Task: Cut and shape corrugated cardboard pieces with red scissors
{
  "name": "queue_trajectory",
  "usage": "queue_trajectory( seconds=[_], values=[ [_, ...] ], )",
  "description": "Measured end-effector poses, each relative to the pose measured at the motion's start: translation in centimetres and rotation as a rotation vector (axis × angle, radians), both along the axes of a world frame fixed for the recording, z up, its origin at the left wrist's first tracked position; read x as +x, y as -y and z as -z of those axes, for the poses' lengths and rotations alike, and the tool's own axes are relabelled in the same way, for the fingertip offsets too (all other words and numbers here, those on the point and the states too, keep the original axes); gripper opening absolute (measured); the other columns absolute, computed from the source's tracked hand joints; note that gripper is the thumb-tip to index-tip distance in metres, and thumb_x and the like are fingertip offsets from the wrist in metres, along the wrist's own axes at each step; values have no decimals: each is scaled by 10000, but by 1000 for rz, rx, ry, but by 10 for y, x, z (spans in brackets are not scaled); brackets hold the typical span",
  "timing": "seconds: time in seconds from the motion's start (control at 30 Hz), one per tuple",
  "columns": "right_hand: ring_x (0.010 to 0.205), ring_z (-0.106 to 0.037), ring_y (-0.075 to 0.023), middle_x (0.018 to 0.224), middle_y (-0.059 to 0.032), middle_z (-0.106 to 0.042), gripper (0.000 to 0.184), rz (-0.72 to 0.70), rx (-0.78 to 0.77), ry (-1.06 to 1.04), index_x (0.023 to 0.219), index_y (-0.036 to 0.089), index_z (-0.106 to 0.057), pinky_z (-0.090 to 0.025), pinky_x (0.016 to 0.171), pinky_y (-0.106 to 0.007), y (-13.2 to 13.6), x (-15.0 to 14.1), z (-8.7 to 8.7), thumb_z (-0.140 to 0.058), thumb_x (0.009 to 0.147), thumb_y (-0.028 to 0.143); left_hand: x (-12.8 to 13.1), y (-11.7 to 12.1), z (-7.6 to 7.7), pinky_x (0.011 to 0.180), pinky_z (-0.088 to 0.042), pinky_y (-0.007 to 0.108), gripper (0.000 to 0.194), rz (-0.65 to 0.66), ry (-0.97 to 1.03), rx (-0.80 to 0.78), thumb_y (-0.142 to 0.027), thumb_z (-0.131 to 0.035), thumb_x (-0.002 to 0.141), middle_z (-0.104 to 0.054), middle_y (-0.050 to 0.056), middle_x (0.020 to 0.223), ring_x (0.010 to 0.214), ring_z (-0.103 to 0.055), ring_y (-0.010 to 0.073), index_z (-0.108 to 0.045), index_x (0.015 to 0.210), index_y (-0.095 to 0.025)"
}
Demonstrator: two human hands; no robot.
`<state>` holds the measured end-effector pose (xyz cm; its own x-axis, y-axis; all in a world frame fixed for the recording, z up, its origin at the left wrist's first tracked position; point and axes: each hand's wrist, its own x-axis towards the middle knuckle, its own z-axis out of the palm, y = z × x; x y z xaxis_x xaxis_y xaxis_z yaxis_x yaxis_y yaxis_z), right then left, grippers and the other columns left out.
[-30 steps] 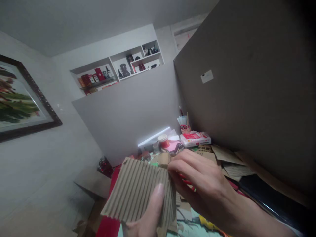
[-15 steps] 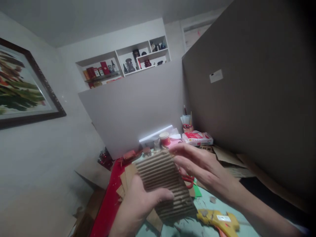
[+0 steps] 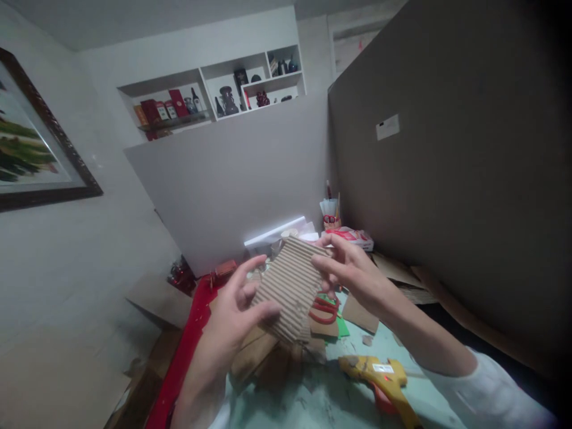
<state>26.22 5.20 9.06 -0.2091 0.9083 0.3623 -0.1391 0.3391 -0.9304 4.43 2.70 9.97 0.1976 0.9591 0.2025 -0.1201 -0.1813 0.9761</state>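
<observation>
A piece of corrugated cardboard (image 3: 288,289), its ridged side facing me, is held tilted above the table. My left hand (image 3: 239,307) grips its left side, thumb on the ridged face near the lower edge and fingers around the left edge. At the upper right corner, my right hand (image 3: 346,265) pinches the cardboard between thumb and fingers. Red-handled scissors (image 3: 324,310) lie just beyond and right of the piece. Lower right on the table rests a yellow glue gun (image 3: 379,372).
Flat cardboard pieces (image 3: 252,357) lie under my hands on the pale green tabletop (image 3: 308,396). A cup of pens and tools (image 3: 330,214) and a red and white packet (image 3: 353,238) stand at the back. Grey panels (image 3: 241,179) border the table behind and at right.
The cardboard has turned and moved farther from me. My left thumb has slid back from across its face towards the lower left edge. My right hand has come onto the upper right corner.
</observation>
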Motion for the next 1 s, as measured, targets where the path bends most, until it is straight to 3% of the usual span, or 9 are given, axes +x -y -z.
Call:
queue_trajectory(
  seconds=[0.1,0.23,0.4,0.47,0.57,0.77,0.87,1.0],
  values=[
    [503,-587,-104,669,83,-558,434,-36,-32,-55,1144,249,-439,-452,458,-217,0,0,-1,-695,854,443,-6,-1,-2,747,-554,202,494,-128,82,69,-202,-878,708,-765,56,1031,912,-703,155,-686,1163,-191],
    [645,-655,-144,756,37,-631,629,-121,-35,-13,1385,250,-428,-539,594,-275,6,-5,-2,-710,853,429,-11,-1,-4,757,-529,177,412,-264,224,123,-225,-874,696,-719,-2,1026,943,-669,127,-717,1077,-244],
    [953,-659,-216,1097,-72,-700,431,-146,4,162,1236,221,-671,-532,847,-350,7,-9,8,-700,892,479,-11,2,5,766,-532,200,292,-262,176,78,-216,-839,739,-715,6,1071,960,-666,142,-746,1015,-235],
    [1033,-659,-252,1207,-85,-699,450,-185,-5,239,1269,230,-675,-519,923,-398,10,-11,18,-681,908,497,-10,6,17,791,-529,211,273,-231,115,41,-197,-836,740,-732,16,1092,977,-673,153,-755,998,-228],
    [1171,-641,-293,1368,-97,-650,570,-215,-50,356,1430,241,-555,-517,982,-430,22,-17,39,-623,938,519,-8,15,45,821,-529,245,253,-187,41,-64,-148,-834,723,-761,44,1028,970,-692,185,-766,962,-193],
    [1440,-421,-387,1570,-178,-461,892,-126,-120,676,1593,178,-311,-400,1134,-518,44,-32,85,-613,891,638,-11,28,105,834,-518,285,278,-191,51,-263,-271,-813,761,-781,92,1028,968,-719,221,-717,996,-158],
    [1455,-393,-402,1600,-218,-396,982,-121,-170,717,1626,145,-201,-369,1142,-565,44,-39,94,-573,892,680,-17,30,116,809,-524,305,356,-157,39,-313,-346,-805,772,-773,122,1067,966,-719,245,-700,1044,-141],
    [1432,-419,-410,1615,-249,-347,1038,-75,-178,770,1636,110,-96,-351,1137,-593,46,-49,89,-576,887,644,-25,29,121,738,-513,292,424,-177,-3,-320,-418,-752,816,-754,117,1085,913,-702,229,-655,1126,-146]
  ],
)
